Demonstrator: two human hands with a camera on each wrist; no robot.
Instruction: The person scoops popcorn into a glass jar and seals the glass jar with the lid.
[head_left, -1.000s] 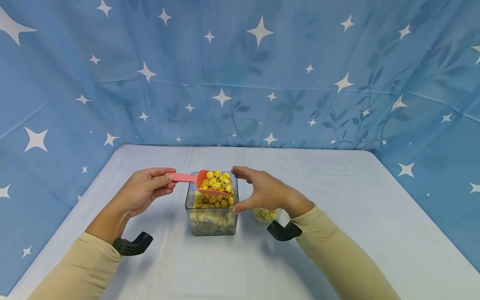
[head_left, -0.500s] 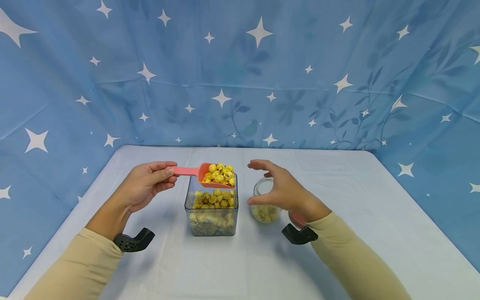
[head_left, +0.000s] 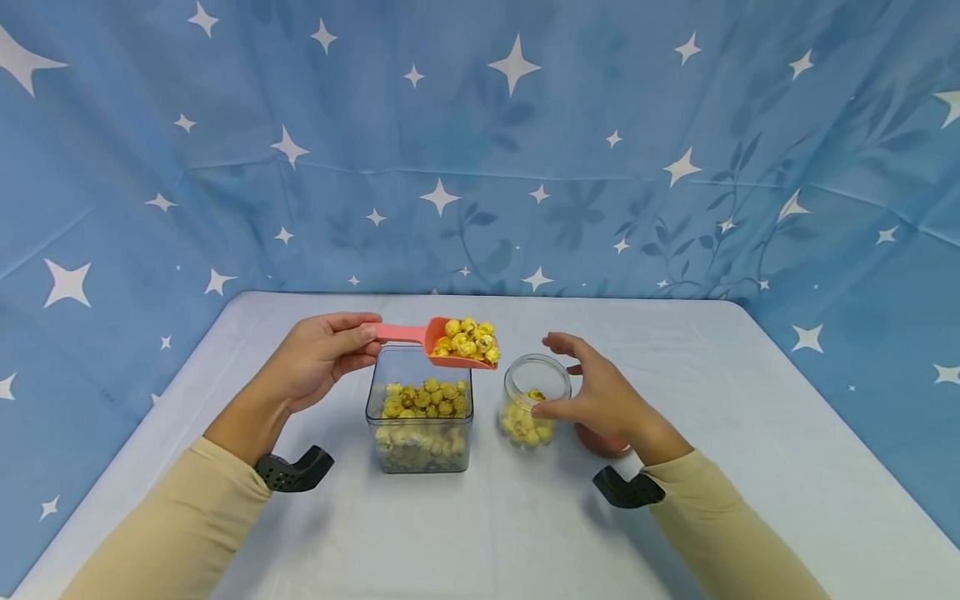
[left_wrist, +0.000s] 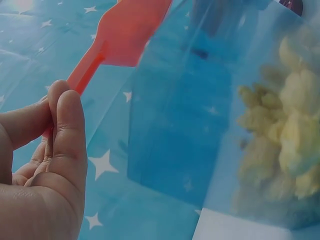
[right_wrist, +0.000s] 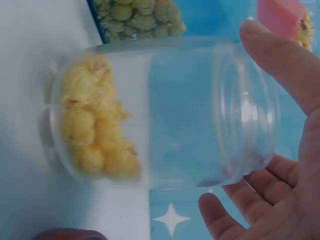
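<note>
My left hand point(head_left: 327, 354) pinches the handle of a pink scoop point(head_left: 401, 333) heaped with yellow popcorn point(head_left: 467, 340). The scoop is held level above the right rim of a clear square container point(head_left: 418, 446), its tip towards a round glass jar point(head_left: 536, 379). In the left wrist view thumb and fingertips close on the scoop's handle point(left_wrist: 86, 70). My right hand point(head_left: 603, 396) stands at the jar's neck, thumb in front and fingers behind, spread apart around it. The right wrist view has the jar point(right_wrist: 185, 110) between thumb and fingers, with popcorn point(right_wrist: 95, 125) at its bottom.
More popcorn point(head_left: 420, 404) fills the lower part of the square container. A reddish lid point(head_left: 602, 442) lies on the white table point(head_left: 480, 533) right of the jar, partly behind my right hand. A blue star-patterned curtain point(head_left: 360, 150) hangs behind the table.
My left hand has raised the loaded scoop and moved it right, from over the square container towards the jar. My right hand has moved right, away from the container to the jar's neck.
</note>
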